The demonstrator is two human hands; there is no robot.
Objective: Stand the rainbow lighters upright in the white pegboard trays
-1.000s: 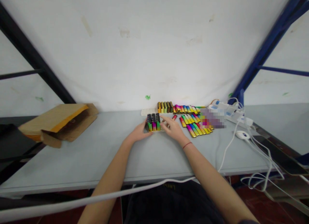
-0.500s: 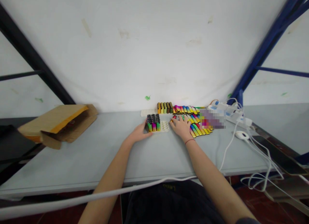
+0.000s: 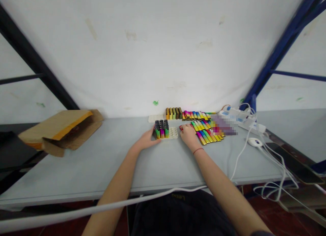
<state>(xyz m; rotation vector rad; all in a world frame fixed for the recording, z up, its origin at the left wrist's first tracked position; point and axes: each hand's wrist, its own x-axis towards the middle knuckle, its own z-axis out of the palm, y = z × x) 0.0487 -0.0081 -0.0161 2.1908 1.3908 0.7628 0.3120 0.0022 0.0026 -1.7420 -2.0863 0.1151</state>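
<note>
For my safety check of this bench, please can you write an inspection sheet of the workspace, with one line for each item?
surface: grey table, carrying all the items below.
job's things: upright gradient-coloured lighters stand in a white holder tray; lying lighters form rows to the right.
clutter: open cardboard mailer at the table's left end; a blurred patch hides some items.
grips: left hand rests against the upright lighters; right hand lies beside the lying lighters, and any hold cannot be seen.
cables: white cables run from a power strip over the table's right end.
surroundings: white wall, blue metal frame, black metal frame.
</note>
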